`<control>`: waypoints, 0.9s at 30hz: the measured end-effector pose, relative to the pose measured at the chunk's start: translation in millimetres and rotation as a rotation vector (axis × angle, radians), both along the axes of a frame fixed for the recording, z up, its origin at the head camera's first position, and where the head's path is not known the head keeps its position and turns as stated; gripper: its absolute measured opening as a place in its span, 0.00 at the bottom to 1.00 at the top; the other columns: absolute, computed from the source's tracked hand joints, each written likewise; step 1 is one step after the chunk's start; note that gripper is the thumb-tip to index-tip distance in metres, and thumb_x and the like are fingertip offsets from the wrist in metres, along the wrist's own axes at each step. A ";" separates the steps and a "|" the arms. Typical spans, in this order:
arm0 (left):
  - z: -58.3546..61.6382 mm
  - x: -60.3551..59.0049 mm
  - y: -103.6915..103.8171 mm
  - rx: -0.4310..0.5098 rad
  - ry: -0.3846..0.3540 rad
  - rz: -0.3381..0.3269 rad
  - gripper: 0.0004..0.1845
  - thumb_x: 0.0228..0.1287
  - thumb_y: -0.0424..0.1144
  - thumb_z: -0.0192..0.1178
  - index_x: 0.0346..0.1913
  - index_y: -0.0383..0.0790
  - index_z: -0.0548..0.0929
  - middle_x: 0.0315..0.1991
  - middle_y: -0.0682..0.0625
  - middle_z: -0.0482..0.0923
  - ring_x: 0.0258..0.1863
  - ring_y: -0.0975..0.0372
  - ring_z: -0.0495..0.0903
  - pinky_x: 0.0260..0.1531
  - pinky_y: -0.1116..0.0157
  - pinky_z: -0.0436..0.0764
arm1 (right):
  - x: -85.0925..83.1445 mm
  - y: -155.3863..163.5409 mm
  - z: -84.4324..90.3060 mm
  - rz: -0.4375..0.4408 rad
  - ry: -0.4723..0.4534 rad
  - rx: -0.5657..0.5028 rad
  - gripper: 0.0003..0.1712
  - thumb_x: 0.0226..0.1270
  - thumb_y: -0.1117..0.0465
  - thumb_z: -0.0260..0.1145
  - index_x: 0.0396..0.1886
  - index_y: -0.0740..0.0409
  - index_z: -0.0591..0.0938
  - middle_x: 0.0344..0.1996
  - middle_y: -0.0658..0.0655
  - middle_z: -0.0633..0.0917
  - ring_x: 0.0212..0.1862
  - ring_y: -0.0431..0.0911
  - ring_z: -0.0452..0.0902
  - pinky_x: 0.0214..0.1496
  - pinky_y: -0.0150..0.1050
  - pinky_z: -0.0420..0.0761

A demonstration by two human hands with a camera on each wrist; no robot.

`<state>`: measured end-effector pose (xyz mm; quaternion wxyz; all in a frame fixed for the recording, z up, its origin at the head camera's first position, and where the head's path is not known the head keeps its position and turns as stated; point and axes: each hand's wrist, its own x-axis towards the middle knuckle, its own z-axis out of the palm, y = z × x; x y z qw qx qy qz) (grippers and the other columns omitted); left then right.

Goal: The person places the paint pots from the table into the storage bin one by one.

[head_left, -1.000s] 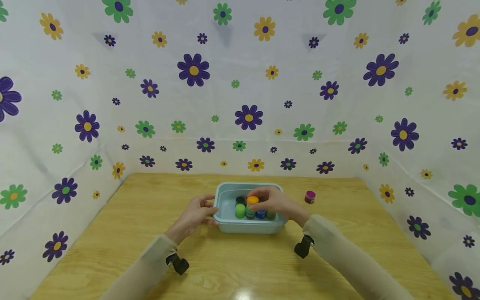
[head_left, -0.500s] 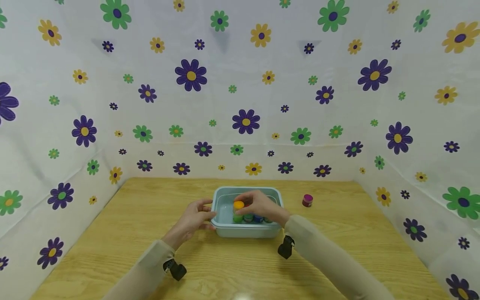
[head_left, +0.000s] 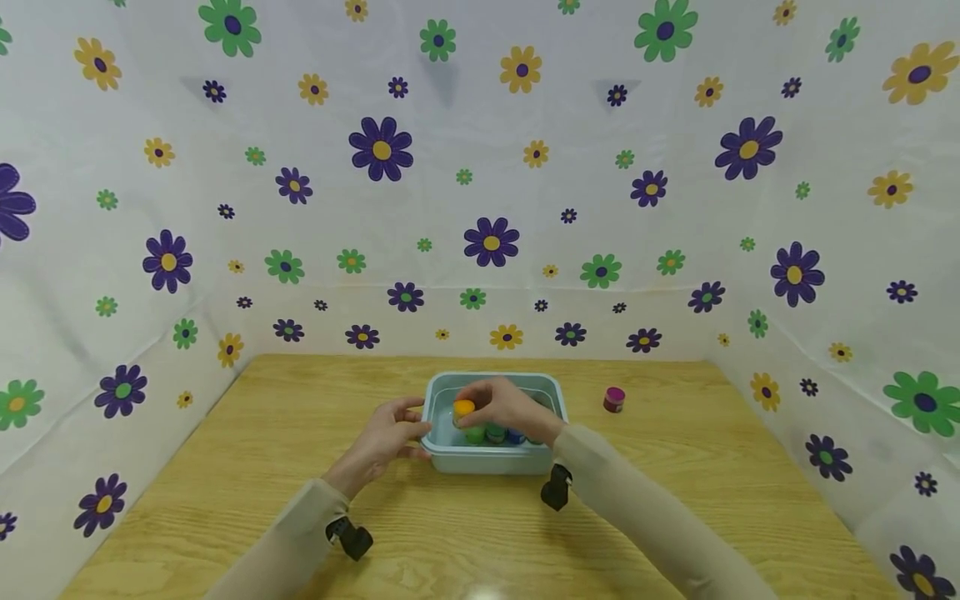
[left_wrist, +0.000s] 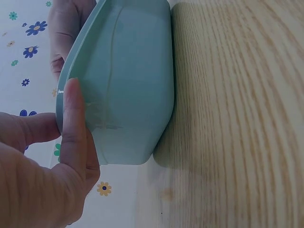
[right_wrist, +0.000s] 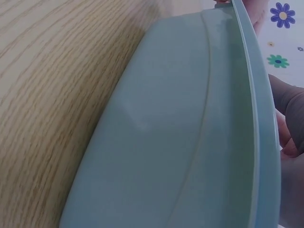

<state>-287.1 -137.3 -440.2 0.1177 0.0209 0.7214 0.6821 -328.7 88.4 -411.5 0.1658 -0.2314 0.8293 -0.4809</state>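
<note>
A light blue plastic bin (head_left: 495, 463) stands on the wooden table in the head view. My left hand (head_left: 388, 433) holds its left end; in the left wrist view the thumb is at the rim and the fingers (left_wrist: 73, 128) lie against the outer wall. Inside the bin, my right hand (head_left: 512, 408) pinches a small paint pot with an orange top (head_left: 464, 408) near the left part. Below that hand sit a green pot (head_left: 475, 436), a teal pot (head_left: 495, 434) and a blue pot (head_left: 516, 437), partly covered. The bin wall (right_wrist: 156, 123) mostly fills the right wrist view.
A magenta pot (head_left: 614, 400) stands on the table to the right of the bin. The wooden table (head_left: 450, 533) ends at a white flowered cloth (head_left: 330, 208) that hangs at the back and both sides.
My right hand has carried the orange pot leftward inside the bin, from over the other pots toward the left end. My left hand has kept its hold on the bin.
</note>
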 end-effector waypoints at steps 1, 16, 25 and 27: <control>-0.2 -0.2 0.0 0.001 -0.002 -0.002 0.30 0.67 0.28 0.59 0.70 0.34 0.65 0.51 0.34 0.73 0.43 0.49 0.82 0.31 0.59 0.88 | -0.7 -1.0 0.2 0.001 -0.002 0.003 0.25 0.59 0.58 0.74 0.56 0.59 0.82 0.50 0.51 0.85 0.49 0.44 0.78 0.61 0.44 0.79; -1.4 -2.7 0.9 -0.001 -0.002 -0.005 0.28 0.67 0.27 0.58 0.69 0.34 0.67 0.48 0.37 0.73 0.44 0.48 0.82 0.32 0.60 0.89 | -10.8 -13.4 -3.0 -0.002 0.046 0.049 0.25 0.60 0.60 0.74 0.56 0.61 0.82 0.49 0.53 0.86 0.47 0.44 0.79 0.59 0.44 0.81; 1.8 -0.6 0.7 -0.004 -0.001 0.001 0.29 0.66 0.27 0.58 0.70 0.33 0.66 0.46 0.41 0.72 0.43 0.49 0.81 0.33 0.60 0.89 | -22.2 -12.1 -6.7 -0.071 0.004 0.024 0.26 0.59 0.61 0.74 0.58 0.62 0.81 0.53 0.57 0.85 0.53 0.49 0.80 0.58 0.45 0.82; 3.6 -0.3 1.1 -0.003 -0.004 0.003 0.29 0.66 0.27 0.59 0.69 0.34 0.67 0.46 0.41 0.72 0.42 0.50 0.81 0.34 0.59 0.89 | -25.0 -12.7 -7.1 -0.075 -0.008 0.023 0.26 0.59 0.61 0.74 0.57 0.61 0.81 0.52 0.57 0.85 0.51 0.48 0.80 0.54 0.43 0.83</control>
